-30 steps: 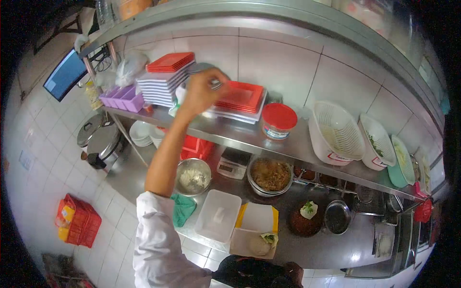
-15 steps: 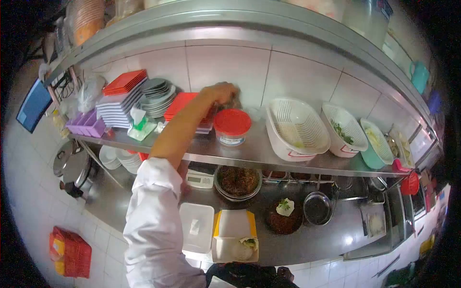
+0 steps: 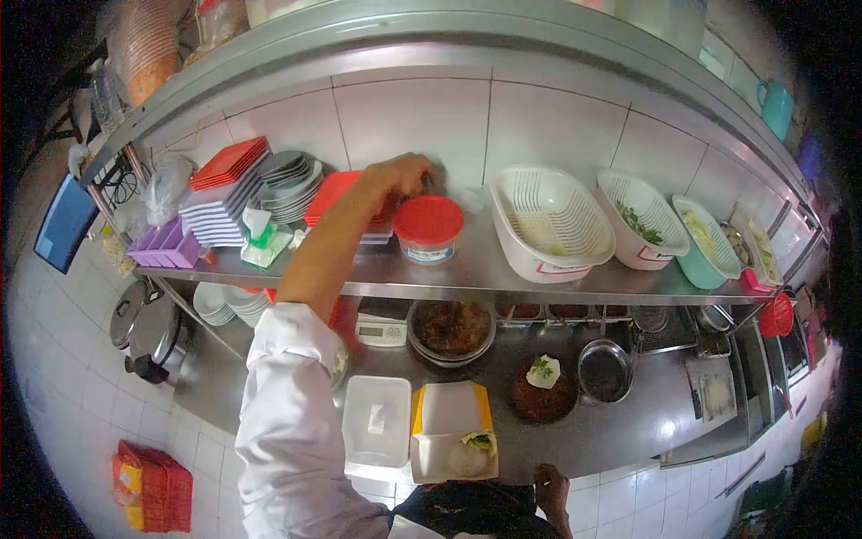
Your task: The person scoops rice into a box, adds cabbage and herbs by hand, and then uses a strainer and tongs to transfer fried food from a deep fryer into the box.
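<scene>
My left hand reaches over the metal shelf, just behind a clear tub with a red lid. Its fingers bend downward and are blurred, so I cannot see what they touch. Something clear lies just right of that hand. Below my forearm, an open takeout box on the counter holds rice and some greens. Beside it sits a translucent plastic container. My right hand is low at the counter's front edge, its fingers curled with nothing visible in them.
The shelf carries red plates, stacked grey plates and white baskets. Under it are a kitchen scale, a bowl of dark food, a pan with a garnished white piece and a metal pan.
My right hand has risen into fuller view at the counter edge. My left hand stays behind the red-lidded tub. The whole view has shifted slightly.
</scene>
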Tool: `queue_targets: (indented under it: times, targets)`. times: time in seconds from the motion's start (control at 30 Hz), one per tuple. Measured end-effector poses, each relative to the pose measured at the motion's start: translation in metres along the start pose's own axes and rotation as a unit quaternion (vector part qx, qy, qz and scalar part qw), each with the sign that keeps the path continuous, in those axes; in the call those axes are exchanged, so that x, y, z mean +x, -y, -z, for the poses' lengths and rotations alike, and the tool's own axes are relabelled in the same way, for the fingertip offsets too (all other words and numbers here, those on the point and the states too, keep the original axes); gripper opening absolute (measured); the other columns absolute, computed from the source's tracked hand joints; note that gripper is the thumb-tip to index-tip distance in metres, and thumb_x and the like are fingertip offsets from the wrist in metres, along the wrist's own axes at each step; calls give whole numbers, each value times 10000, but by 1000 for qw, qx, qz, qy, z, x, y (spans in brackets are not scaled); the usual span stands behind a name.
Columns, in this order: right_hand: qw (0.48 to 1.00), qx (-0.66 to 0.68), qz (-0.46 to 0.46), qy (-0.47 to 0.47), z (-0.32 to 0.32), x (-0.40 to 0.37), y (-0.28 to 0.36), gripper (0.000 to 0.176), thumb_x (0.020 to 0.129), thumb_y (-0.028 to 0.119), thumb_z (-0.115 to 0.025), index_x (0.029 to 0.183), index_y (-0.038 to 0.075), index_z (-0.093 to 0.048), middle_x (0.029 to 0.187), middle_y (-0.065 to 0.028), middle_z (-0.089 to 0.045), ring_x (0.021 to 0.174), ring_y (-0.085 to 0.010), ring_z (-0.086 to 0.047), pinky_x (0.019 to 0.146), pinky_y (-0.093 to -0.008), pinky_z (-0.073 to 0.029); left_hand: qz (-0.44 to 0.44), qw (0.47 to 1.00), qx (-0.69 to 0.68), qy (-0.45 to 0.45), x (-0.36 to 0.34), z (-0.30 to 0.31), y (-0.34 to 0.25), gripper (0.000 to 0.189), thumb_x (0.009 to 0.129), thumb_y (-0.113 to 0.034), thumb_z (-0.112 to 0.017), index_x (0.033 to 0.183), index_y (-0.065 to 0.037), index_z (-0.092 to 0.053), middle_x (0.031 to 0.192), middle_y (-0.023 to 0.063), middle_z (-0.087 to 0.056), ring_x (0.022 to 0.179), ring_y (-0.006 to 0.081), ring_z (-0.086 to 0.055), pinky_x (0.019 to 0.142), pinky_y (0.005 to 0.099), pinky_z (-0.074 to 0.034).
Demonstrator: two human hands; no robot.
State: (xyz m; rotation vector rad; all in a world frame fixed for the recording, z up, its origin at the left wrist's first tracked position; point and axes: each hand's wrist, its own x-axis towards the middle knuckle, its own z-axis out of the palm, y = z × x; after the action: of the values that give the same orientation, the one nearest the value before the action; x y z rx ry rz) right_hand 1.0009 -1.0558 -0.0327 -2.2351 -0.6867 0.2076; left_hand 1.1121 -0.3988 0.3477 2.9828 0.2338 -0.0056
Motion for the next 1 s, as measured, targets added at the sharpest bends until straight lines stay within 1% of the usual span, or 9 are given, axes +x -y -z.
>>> queue_targets:
  times: [0.03, 0.27, 0.37, 0.43, 0.57, 0.73, 0.87, 0.93, 1.0]
  targets:
    - [999, -26, 16, 9, 5, 4, 8, 94, 861, 72, -630, 915, 19, -685, 841, -150, -713, 729, -227, -693, 628, -335, -526, 2, 1000, -21, 6, 4, 1, 5, 448, 723, -107, -720, 1166, -160, -688, 1136, 130, -692, 1029, 281, -656, 874, 392, -528]
    - [999, -5, 34, 13, -14, 19, -20, 165, 872, 154, -677, 964, 17, -681, 844, -166, -714, 793, -261, -706, 678, -376, -536, 18, 994, -7, 111, 0, 10, -16, 452, 705, -42, -696, 1127, -198, -730, 1045, 126, -720, 896, 249, -657, 786, 381, -529]
    - [999, 14, 28, 13, -27, 22, -43, 208, 869, 188, -695, 985, 15, -682, 851, -168, -715, 800, -267, -708, 692, -380, -539, -5, 995, 12, 95, 14, -3, 5, 442, 686, -7, -685, 1081, -192, -750, 1033, 113, -726, 894, 250, -657, 777, 392, -533]
    - [999, -7, 2, 42, -20, 29, -19, 227, 871, 204, -693, 993, 13, -683, 857, -168, -717, 806, -268, -709, 699, -383, -542, 14, 995, 8, 93, -2, 7, -14, 451, 674, 2, -685, 1076, -191, -751, 1039, 101, -727, 903, 245, -661, 781, 387, -536]
    - [999, 5, 47, 26, -32, 24, -40, 230, 880, 208, -679, 995, 10, -684, 867, -179, -714, 806, -286, -710, 707, -391, -546, -26, 997, 32, 67, -2, 3, -17, 440, 670, 25, -674, 1057, -170, -753, 1045, 91, -729, 923, 237, -668, 795, 372, -540]
    - [998, -35, 31, 53, -15, 52, 4, 204, 883, 188, -662, 1008, 30, -691, 885, -177, -713, 801, -273, -712, 704, -386, -549, -53, 998, -32, 31, 5, 3, -13, 363, 704, -6, -699, 1039, -135, -751, 1026, 91, -731, 932, 236, -670, 827, 344, -529]
    - [991, -15, 127, 29, -5, 74, 28, 187, 883, 178, -658, 1006, 43, -696, 876, -156, -714, 783, -264, -710, 688, -368, -548, -58, 996, -51, 32, 4, 12, -22, 337, 717, -40, -736, 1043, -128, -747, 1033, 84, -729, 942, 221, -665, 850, 335, -518]
    - [992, 11, 118, 40, -4, 79, 30, 183, 888, 175, -657, 1006, 40, -695, 881, -153, -713, 782, -271, -708, 684, -363, -546, 26, 991, -117, 56, -9, 24, -47, 340, 711, -55, -755, 1043, -124, -745, 1042, 76, -726, 948, 214, -658, 846, 336, -516]
    - [993, -20, 113, 37, -1, 80, 39, 172, 891, 164, -655, 1004, 40, -694, 866, -154, -711, 766, -263, -707, 675, -358, -546, 15, 989, -133, 64, -3, 21, -41, 367, 695, -50, -758, 1054, -123, -737, 1043, 67, -722, 912, 209, -657, 804, 341, -525]
